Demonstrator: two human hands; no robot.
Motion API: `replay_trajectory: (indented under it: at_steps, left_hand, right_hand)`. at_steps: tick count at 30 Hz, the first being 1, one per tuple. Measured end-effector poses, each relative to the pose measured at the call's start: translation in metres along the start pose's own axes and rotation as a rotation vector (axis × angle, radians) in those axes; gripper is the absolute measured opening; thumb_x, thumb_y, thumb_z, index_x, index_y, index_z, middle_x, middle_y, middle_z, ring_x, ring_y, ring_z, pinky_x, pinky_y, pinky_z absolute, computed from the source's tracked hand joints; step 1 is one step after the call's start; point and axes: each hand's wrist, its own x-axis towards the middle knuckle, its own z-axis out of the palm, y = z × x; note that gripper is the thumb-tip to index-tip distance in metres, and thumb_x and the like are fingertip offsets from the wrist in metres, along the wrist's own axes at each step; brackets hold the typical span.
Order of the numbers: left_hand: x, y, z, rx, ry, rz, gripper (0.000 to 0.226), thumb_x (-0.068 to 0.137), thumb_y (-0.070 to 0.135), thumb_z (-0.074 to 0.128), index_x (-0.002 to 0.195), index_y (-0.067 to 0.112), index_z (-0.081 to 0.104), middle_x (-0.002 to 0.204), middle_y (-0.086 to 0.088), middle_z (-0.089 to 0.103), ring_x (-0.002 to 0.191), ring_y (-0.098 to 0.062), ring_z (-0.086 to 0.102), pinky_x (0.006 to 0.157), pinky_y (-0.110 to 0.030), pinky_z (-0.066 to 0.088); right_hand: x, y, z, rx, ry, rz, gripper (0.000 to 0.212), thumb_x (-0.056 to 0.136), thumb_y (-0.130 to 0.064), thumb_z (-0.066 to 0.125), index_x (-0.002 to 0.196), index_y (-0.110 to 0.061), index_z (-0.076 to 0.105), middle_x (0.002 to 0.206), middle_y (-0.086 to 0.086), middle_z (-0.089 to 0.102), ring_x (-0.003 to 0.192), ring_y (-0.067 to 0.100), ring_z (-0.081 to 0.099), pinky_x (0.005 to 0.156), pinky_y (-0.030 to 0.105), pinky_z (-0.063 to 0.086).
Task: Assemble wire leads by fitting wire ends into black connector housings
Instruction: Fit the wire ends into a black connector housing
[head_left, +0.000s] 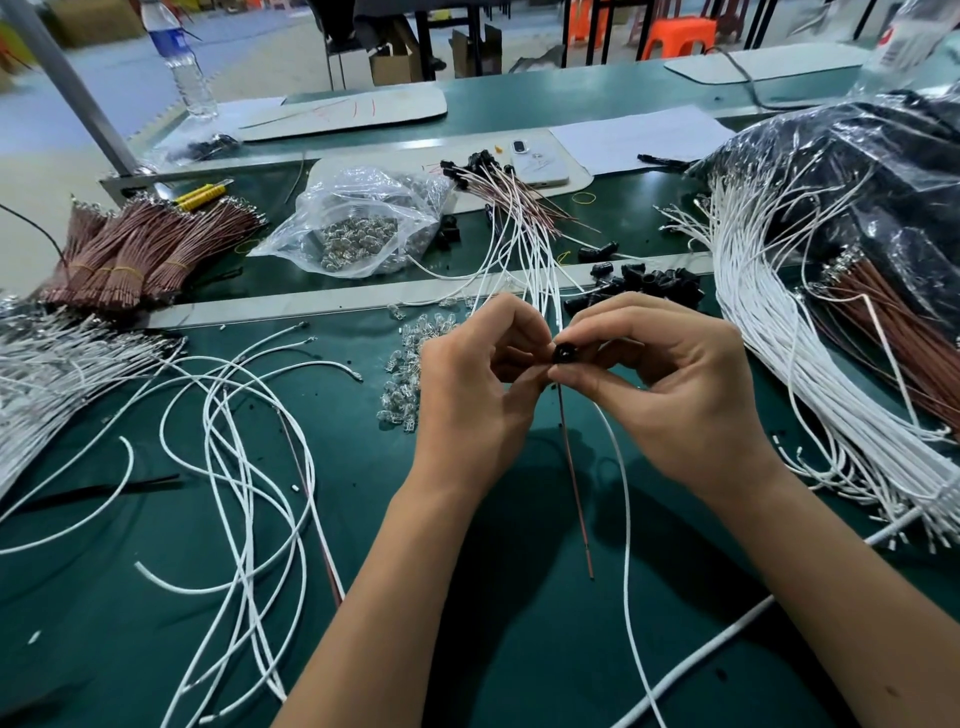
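Note:
A small black connector housing is pinched between the thumb and forefinger of my right hand over the green table. My left hand meets it from the left, fingertips curled against the housing. A brown wire and a white wire hang down from the housing toward me. Loose black housings lie in a heap just beyond my hands. Finished leads with black housings fan out farther back.
Loose white wires sprawl on the left. Bundled brown wires lie at the far left, a thick white wire bundle on the right beside a black plastic bag. A clear bag of terminals and small clear parts lie mid-table.

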Motion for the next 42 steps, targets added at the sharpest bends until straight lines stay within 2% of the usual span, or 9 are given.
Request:
replay_trajectory:
  at_steps: [10, 23, 30, 36, 40, 42]
  left_hand:
    - [0.0014, 0.0022, -0.0009, 0.034, 0.021, 0.015, 0.029, 0.075, -0.018, 0.069, 0.087, 0.008, 0.062, 0.076, 0.006, 0.067, 0.071, -0.013, 0.070, 0.070, -0.023, 0.054]
    - [-0.0004, 0.0040, 0.0004, 0.092, 0.061, 0.002, 0.028, 0.076, -0.012, 0.074, 0.086, 0.011, 0.062, 0.074, 0.010, 0.067, 0.069, -0.010, 0.070, 0.066, -0.023, 0.055]
    - [-0.0005, 0.0050, 0.0020, 0.095, 0.047, -0.030, 0.026, 0.076, -0.012, 0.074, 0.086, 0.009, 0.062, 0.073, 0.006, 0.067, 0.067, -0.012, 0.069, 0.064, -0.022, 0.054]
    - [0.0000, 0.0059, 0.0005, 0.163, 0.022, 0.007, 0.027, 0.074, -0.010, 0.077, 0.082, 0.011, 0.062, 0.067, 0.010, 0.061, 0.060, -0.007, 0.061, 0.058, -0.015, 0.043]
    - [0.0004, 0.0066, 0.0019, 0.148, 0.000, -0.008, 0.026, 0.074, -0.009, 0.078, 0.082, 0.009, 0.061, 0.065, 0.010, 0.058, 0.058, -0.006, 0.057, 0.058, -0.015, 0.041]
    - [0.0007, 0.0061, 0.0012, 0.097, -0.026, -0.037, 0.025, 0.075, -0.010, 0.079, 0.083, 0.008, 0.063, 0.067, 0.004, 0.062, 0.060, -0.008, 0.059, 0.060, -0.020, 0.046]
  right_hand:
    - [0.0001, 0.0037, -0.0001, 0.010, 0.000, -0.006, 0.020, 0.081, -0.005, 0.087, 0.099, -0.005, 0.078, 0.098, 0.007, 0.074, 0.085, 0.028, 0.073, 0.078, 0.037, 0.061]
    - [-0.0007, 0.0007, 0.0002, 0.005, 0.001, -0.016, 0.020, 0.080, -0.002, 0.086, 0.098, -0.002, 0.078, 0.098, 0.008, 0.074, 0.086, 0.027, 0.073, 0.079, 0.033, 0.060]
    - [-0.0005, -0.0016, 0.0007, -0.030, 0.009, -0.053, 0.022, 0.079, 0.000, 0.087, 0.099, 0.000, 0.078, 0.099, 0.010, 0.075, 0.087, 0.026, 0.074, 0.080, 0.032, 0.060]
    - [-0.0007, -0.0035, -0.0005, -0.064, 0.019, -0.058, 0.021, 0.080, 0.001, 0.086, 0.100, 0.000, 0.078, 0.099, 0.011, 0.074, 0.088, 0.025, 0.074, 0.081, 0.033, 0.060]
    - [-0.0019, -0.0039, 0.0005, -0.109, 0.032, -0.077, 0.019, 0.083, 0.002, 0.085, 0.100, -0.001, 0.078, 0.100, 0.009, 0.074, 0.090, 0.023, 0.074, 0.083, 0.031, 0.059]
    - [-0.0019, -0.0035, 0.0010, -0.122, 0.046, -0.081, 0.019, 0.084, 0.001, 0.084, 0.101, -0.003, 0.078, 0.101, 0.008, 0.074, 0.092, 0.023, 0.074, 0.084, 0.031, 0.059]
